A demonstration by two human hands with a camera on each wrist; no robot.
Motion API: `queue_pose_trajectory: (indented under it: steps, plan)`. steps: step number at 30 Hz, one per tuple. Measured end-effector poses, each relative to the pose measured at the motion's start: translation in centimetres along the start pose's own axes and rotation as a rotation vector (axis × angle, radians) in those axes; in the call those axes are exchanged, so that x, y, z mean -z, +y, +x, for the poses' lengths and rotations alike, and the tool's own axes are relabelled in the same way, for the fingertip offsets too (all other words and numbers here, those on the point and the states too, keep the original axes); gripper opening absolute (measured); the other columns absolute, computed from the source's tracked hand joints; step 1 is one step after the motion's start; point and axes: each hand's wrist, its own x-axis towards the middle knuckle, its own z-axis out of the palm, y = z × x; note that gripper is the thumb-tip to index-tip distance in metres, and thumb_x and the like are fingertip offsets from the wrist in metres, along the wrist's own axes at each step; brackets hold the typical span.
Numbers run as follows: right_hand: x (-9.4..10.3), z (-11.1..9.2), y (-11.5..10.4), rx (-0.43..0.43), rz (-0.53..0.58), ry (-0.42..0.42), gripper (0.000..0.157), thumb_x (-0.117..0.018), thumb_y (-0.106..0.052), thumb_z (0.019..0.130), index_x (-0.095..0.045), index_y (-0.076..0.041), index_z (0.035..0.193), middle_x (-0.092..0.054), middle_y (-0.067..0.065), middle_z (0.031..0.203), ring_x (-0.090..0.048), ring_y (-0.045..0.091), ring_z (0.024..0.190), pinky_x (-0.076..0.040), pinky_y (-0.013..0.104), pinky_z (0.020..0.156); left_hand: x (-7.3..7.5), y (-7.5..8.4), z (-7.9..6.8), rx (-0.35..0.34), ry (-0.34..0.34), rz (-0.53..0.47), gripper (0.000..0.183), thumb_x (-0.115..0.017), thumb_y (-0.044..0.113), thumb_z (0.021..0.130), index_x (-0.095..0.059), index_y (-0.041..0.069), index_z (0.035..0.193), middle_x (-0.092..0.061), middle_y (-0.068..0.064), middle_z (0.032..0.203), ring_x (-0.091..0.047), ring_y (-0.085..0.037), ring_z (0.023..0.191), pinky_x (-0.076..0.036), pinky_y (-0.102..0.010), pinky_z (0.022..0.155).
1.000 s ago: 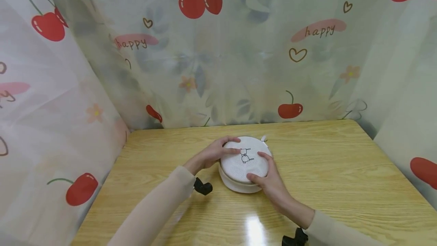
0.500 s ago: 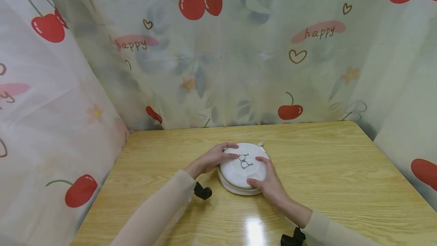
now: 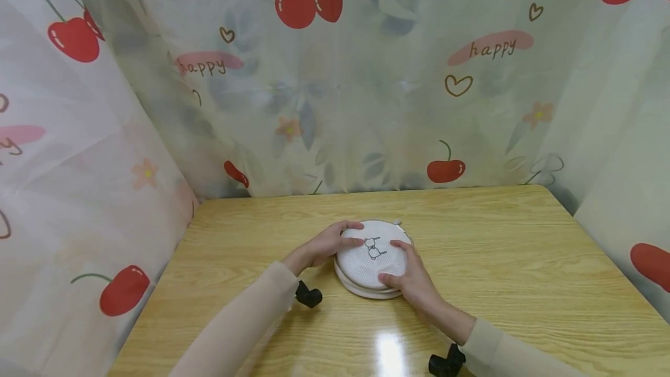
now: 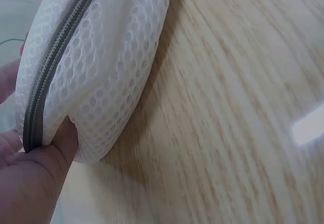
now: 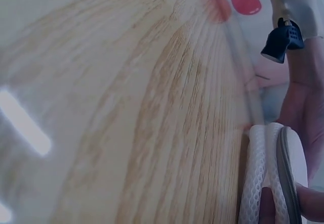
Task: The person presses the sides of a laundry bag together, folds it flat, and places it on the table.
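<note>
A round white mesh laundry bag (image 3: 361,263) with a small dark line drawing on top lies on the wooden table. Its dark grey zipper (image 4: 43,77) runs round the side, seen close up in the left wrist view. My left hand (image 3: 325,242) grips the bag's left edge, with one digit pushed into the mesh below the zipper. On the opposite side, my right hand (image 3: 416,281) grips the edge, thumb and a finger showing on the top face. A small pull tab (image 3: 398,223) sticks out at the far rim. What is inside the bag is hidden.
The wooden table (image 3: 251,226) is bordered at the back and sides by a curtain (image 3: 335,103) printed with cherries and hearts. Black wrist devices (image 3: 309,295) hang by both sleeves. A bright light reflection lies on the table near the front.
Both hands and the bag have come slightly down in the head view, towards me. The bag looks flatter, with less of its front side showing. The grip of both hands stays the same.
</note>
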Motion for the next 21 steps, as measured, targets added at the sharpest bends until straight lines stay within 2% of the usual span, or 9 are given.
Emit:
queue_pose_trajectory:
  steps: [3,6,9,13,16,21]
  plan:
    - [0.1,-0.1,0.0,0.01,0.007,0.006,0.081,-0.08,0.002,0.088,-0.037,-0.007,0.156,-0.016,0.027,0.169,-0.01,0.045,0.156,-0.006,0.065,0.123,0.2,0.3,-0.4,-0.06,-0.004,0.066,0.051,-0.073,0.023,0.099,-0.057,0.011,0.147,-0.044,-0.014,0.159,-0.046,-0.027,0.14,-0.036,-0.043,0.116]
    - [0.1,-0.1,0.1,0.016,0.029,0.004,0.082,-0.081,0.002,0.086,-0.037,-0.007,0.155,-0.017,0.026,0.169,-0.011,0.045,0.156,-0.006,0.064,0.124,0.4,0.8,-0.9,-0.129,0.019,0.189,0.05,-0.073,0.022,0.099,-0.059,0.009,0.145,-0.045,-0.015,0.159,-0.042,-0.03,0.145,-0.031,-0.047,0.12]
    - [0.2,-0.2,0.2,0.017,0.053,0.002,0.083,-0.081,0.003,0.086,-0.037,-0.006,0.155,-0.018,0.026,0.168,-0.013,0.044,0.156,-0.007,0.062,0.124,0.7,1.3,-1.1,-0.172,0.066,0.316,0.047,-0.072,0.022,0.099,-0.061,0.007,0.143,-0.052,-0.018,0.151,-0.05,-0.034,0.136,-0.041,-0.049,0.113]
    - [0.3,-0.2,0.2,0.027,0.074,0.001,0.082,-0.081,0.005,0.085,-0.037,-0.005,0.154,-0.02,0.027,0.167,-0.015,0.044,0.155,-0.007,0.06,0.125,0.8,1.7,-1.1,-0.182,0.12,0.4,0.044,-0.071,0.021,0.101,-0.062,0.008,0.142,-0.055,-0.018,0.14,-0.055,-0.032,0.121,-0.049,-0.046,0.102]
    - [0.3,-0.2,0.3,0.031,0.078,-0.004,0.083,-0.081,0.006,0.085,-0.037,-0.004,0.154,-0.019,0.028,0.167,-0.015,0.044,0.155,-0.007,0.061,0.125,0.5,1.9,-1.1,-0.214,0.137,0.466,0.046,-0.071,0.021,0.101,-0.061,0.007,0.143,-0.05,-0.019,0.141,-0.049,-0.034,0.128,-0.043,-0.05,0.109]
    - [0.3,-0.2,0.2,0.037,0.072,-0.002,0.083,-0.082,0.004,0.085,-0.037,-0.004,0.154,-0.019,0.028,0.167,-0.016,0.045,0.154,-0.009,0.062,0.124,-1.0,2.2,-1.9,-0.327,0.117,0.629,0.058,-0.071,0.029,0.102,-0.05,0.007,0.151,-0.036,-0.019,0.157,-0.032,-0.039,0.148,-0.029,-0.058,0.12]
